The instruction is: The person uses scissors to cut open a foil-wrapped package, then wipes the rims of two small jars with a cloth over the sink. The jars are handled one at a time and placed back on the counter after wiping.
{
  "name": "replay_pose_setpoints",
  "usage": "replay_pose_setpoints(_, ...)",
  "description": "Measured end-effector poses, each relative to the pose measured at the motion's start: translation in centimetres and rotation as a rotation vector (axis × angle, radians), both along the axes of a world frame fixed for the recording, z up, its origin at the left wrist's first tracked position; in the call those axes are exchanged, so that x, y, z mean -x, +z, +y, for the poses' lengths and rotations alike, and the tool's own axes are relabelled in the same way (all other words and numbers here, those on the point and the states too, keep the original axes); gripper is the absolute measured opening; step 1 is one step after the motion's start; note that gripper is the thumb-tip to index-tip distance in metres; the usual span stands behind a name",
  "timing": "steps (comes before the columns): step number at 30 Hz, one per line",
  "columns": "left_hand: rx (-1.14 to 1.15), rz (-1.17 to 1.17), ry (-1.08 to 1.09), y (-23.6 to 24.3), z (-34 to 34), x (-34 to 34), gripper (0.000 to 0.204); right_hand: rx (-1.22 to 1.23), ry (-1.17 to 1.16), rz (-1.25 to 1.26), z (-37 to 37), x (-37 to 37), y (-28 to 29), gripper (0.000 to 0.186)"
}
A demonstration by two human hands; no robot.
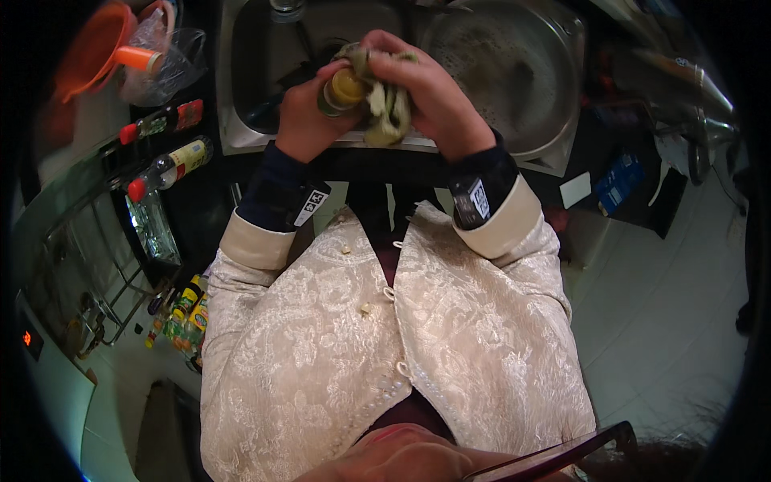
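Over the near edge of the double sink, my left hand (305,120) is wrapped round a greenish bottle with a round yellow cap (348,87). The cap faces me; most of the bottle's body is hidden by my fingers. My right hand (438,100) grips a crumpled, pale green cloth (387,120) and presses it against the bottle's side. Part of the cloth hangs down between my two hands.
The left sink basin (249,80) lies under my hands, and foamy water shows in the right basin (502,88). Several bottles with red caps (173,165) lie at the left. An orange basket (100,48) stands far left. A blue packet (620,183) and white card (575,190) lie right.
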State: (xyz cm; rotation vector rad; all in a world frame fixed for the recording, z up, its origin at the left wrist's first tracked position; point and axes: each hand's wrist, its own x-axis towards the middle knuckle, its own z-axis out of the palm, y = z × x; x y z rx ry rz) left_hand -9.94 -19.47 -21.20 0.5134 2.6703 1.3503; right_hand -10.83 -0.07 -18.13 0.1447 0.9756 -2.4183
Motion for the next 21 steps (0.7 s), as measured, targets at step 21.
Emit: replay_pose_setpoints(21,-0.719,-0.732,-0.003,2.6,-1.0,-0.7,0.085,-0.123,-0.274,0.033,-1.2,-1.0,-2.5,0.018)
